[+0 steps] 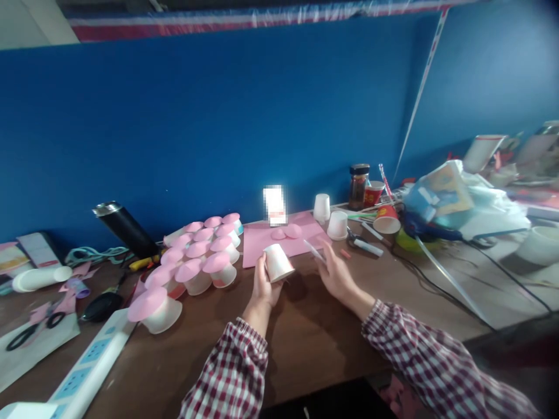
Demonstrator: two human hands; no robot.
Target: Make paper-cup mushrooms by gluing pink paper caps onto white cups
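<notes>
My left hand [265,286] is closed round a white paper cup [278,263], held upside down and tilted above the table. In my right hand [338,270] is a slim whitish stick [312,250], pinched and pointing up toward the left; its exact kind is unclear. Beyond both hands lies a pink sheet [257,247] with two small pink paper pieces [293,231] on it. Two white cups [338,224] stand upside down at its right. To the left are several upturned cups [195,282] topped with pink paper cones [190,269].
A power strip [94,361], scissors [32,331] and a black flask [126,230] are at left. At right are a brown jar [358,189], red cups [386,219], a marker [367,247], cables and a plastic bag [471,209]. A blue partition [240,116] stands behind.
</notes>
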